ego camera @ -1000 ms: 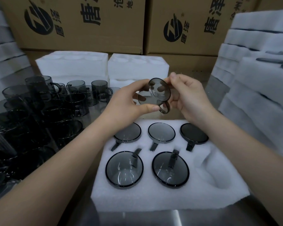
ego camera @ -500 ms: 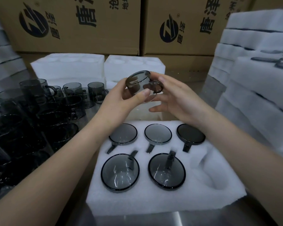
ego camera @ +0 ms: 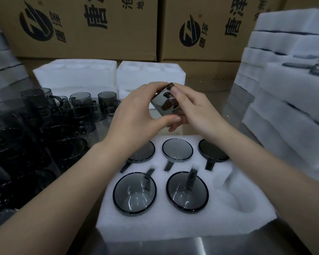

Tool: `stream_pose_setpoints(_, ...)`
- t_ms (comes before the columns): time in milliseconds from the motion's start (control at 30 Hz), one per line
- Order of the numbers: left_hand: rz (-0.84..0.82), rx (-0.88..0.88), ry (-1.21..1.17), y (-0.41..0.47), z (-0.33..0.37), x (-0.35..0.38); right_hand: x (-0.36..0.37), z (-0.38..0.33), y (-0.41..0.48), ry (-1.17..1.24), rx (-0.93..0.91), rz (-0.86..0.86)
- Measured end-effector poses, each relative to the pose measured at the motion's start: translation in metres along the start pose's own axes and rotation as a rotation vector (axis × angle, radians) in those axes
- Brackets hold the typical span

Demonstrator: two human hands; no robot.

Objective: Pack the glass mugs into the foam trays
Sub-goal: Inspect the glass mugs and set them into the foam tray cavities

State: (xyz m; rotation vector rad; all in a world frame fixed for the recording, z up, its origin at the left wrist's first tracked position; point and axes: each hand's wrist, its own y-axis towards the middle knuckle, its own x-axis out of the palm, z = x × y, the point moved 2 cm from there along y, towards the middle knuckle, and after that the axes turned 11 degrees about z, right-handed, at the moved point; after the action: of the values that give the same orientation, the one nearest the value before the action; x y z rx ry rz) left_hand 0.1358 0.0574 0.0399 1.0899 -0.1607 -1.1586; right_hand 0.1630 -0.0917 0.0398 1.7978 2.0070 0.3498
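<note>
Holding one smoky glass mug (ego camera: 164,102) above the foam tray (ego camera: 184,223), left hand (ego camera: 136,115) and right hand (ego camera: 195,109) both have fingers curled round it; five mugs sit in the tray.

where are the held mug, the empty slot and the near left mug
held mug (ego camera: 162,103), head view, on its glass side wall
empty slot (ego camera: 245,199), head view, inside the foam hollow
near left mug (ego camera: 134,192), head view, middle of its round top

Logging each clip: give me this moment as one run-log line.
glass mug: held clear of foam tray | left hand: grips mug | right hand: grips mug | seated mugs: five | near-right pocket: empty
</note>
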Motion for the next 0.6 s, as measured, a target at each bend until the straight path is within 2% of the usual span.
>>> stream_pose_setpoints(67,0.029,0.022,0.039,-0.0004,0.0019,-0.0012,0.0006,-0.0024,-0.0011,-0.008,-0.002,0.009)
stream_pose_setpoints(233,0.023,0.062,-0.024,-0.0015,0.0027,-0.0021,-0.0063,-0.0004,0.0021,0.095,0.136,0.103)
stream_pose_setpoints(333,0.023,0.063,-0.084,-0.0009,0.0012,-0.0019,-0.0076,0.002,0.0051,0.196,0.246,0.049)
stream_pose_setpoints(500,-0.005,0.041,-0.184,-0.0011,-0.0026,0.0014,-0.0051,0.005,0.0063,0.253,0.352,-0.141)
stream_pose_setpoints(600,-0.016,0.084,-0.021,-0.0009,-0.0031,0.0037,-0.0042,0.0041,0.005,0.191,0.315,-0.115)
